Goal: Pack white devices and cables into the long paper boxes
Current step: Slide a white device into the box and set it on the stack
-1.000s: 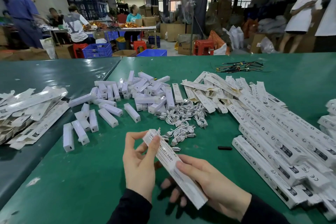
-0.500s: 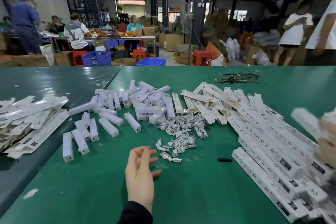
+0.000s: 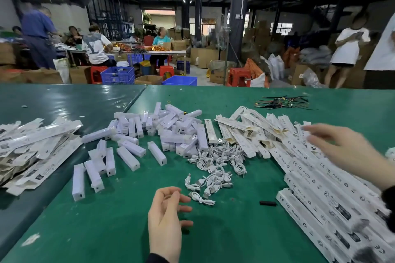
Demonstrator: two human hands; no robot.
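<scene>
Left hand (image 3: 165, 218) near centre, fingers loosely curled, grasping nothing — close to the cables (image 3: 210, 168), likely staged for easy picking. Right hand (image 3: 342, 147) spread flat, empty, over the filled boxes (image 3: 333, 194) at right. White devices (image 3: 149, 136) heaped mid-table; flat unfilled boxes (image 3: 245, 128) just beyond the cables. Right fingertips blurred; contact with boxes unclear.

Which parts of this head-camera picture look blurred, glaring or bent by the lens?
Head view: the right hand is smeared by motion; the left hand is sharper; ceiling lights glare on the glossy green table; the wide lens stretches the packed boxes at the right edge.
</scene>
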